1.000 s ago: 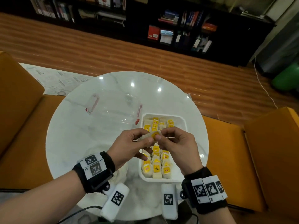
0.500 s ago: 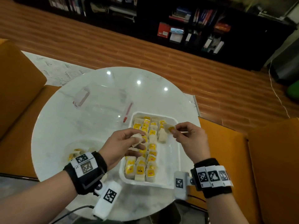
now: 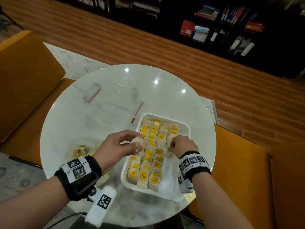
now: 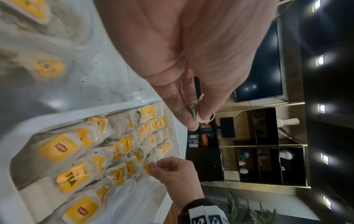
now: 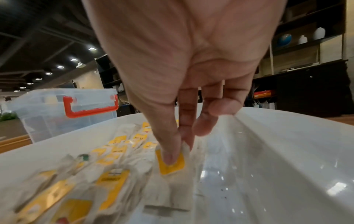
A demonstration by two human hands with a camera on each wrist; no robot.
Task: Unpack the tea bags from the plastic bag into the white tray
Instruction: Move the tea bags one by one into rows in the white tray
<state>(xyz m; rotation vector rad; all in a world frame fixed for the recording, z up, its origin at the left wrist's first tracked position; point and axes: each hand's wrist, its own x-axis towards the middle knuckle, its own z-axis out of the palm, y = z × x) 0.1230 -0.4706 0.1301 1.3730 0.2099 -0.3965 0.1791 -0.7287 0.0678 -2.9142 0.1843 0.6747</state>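
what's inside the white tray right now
Rows of tea bags with yellow tags fill the white tray, its right strip bare. The right hand covers part of one row.

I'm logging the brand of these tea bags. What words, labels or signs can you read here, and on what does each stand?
"TEA": yellow tag of a tea bag in the white tray.
Red oval logo on the yellow tags: lettering too blurred to read.
Square black-and-white markers on the wristbands: patterns, no words.
Book spines and boxes on the dark shelves: too small to read.
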